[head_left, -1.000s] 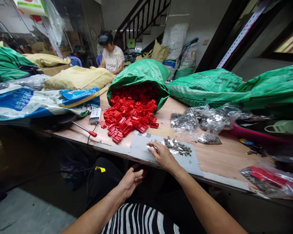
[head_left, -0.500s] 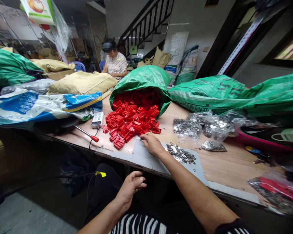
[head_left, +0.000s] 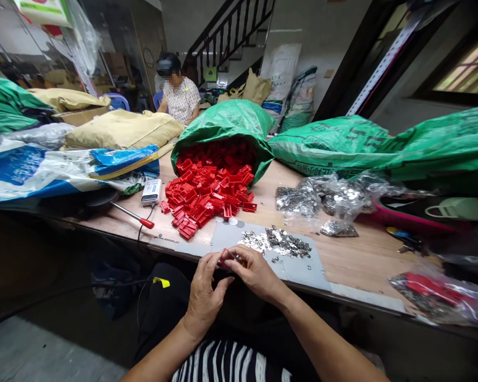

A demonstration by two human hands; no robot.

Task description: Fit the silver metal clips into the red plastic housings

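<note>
My left hand (head_left: 204,289) and my right hand (head_left: 252,271) meet at the near table edge, fingertips pinched together on a small red plastic piece (head_left: 224,260). Just beyond them a heap of small silvery metal clips (head_left: 276,242) lies on a grey board (head_left: 302,265). Farther back, a pile of red plastic pieces (head_left: 207,193) spills from an open green sack (head_left: 227,119).
Clear bags of metal clips (head_left: 326,199) lie at the right, with more green sacks (head_left: 382,146) behind. A small white device (head_left: 151,192) and a red-tipped tool (head_left: 133,215) lie at the left. Another person (head_left: 179,93) sits at the far end.
My right hand went from the clip heap to the red pile, then drew back to the table edge. My left hand rose from my lap to meet it on a red piece.
</note>
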